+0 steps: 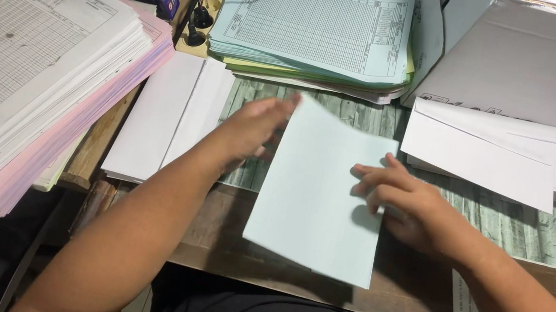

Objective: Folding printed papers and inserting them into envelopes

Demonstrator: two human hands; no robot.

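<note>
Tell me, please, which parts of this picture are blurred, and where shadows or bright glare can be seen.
Head view: the left hand is smeared by motion blur at its fingers; the right hand is sharper and casts a soft shadow on the green sheet; the printed stacks are in focus; the white box is bright, near overexposed at its top edge; the area under the desk is dark.

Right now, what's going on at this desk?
A person is handling a pale green folded paper sheet on the wooden desk. The right hand presses its right edge with its fingers, while the left hand sweeps along its upper left edge, blurred. White envelopes lie left, a stack of gridded forms behind.
</note>
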